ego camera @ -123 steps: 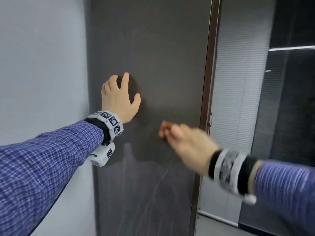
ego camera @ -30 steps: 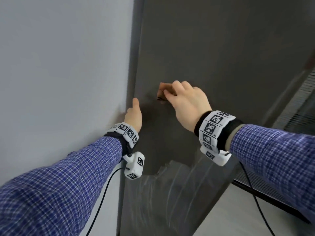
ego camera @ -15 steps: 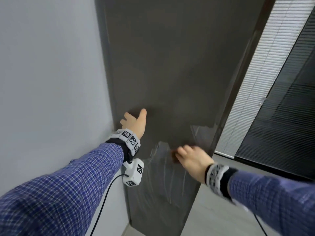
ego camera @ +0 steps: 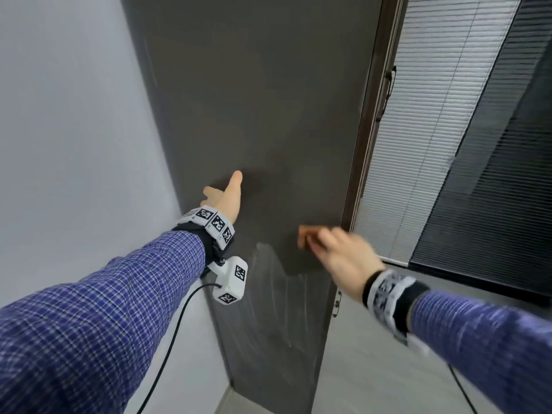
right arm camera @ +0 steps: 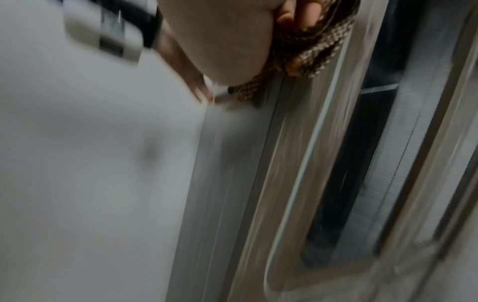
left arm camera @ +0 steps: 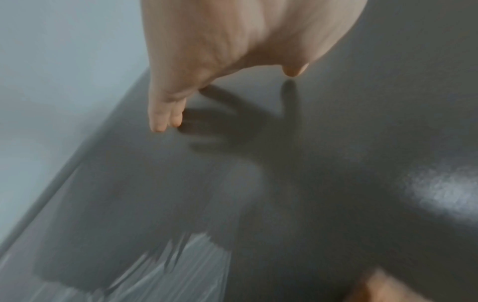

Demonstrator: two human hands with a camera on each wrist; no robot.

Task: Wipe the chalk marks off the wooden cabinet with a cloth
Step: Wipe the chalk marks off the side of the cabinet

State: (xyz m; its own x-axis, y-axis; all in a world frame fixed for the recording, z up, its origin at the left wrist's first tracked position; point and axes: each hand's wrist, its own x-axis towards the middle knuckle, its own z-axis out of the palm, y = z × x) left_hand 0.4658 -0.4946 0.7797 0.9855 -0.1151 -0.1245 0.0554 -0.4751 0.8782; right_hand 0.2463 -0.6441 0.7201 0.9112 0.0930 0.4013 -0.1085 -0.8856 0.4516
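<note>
The tall dark cabinet side fills the middle of the head view. White chalk streaks cover its lower part; they also show as pale streaks in the left wrist view. My left hand lies flat on the panel with straight fingers, above the streaks. My right hand, blurred by motion, grips a brown checked cloth and presses it on the panel near its right edge, just above the chalk. In the right wrist view the cloth is bunched under my curled fingers.
A pale wall meets the cabinet on the left. To the right stand a brown frame, white slatted blinds and dark blinds. A black cable hangs from my left wrist. The floor lies below.
My right hand with the cloth swept from high on the panel down to the chalk's upper edge and now sits slightly higher. The left hand stays flat on the panel.
</note>
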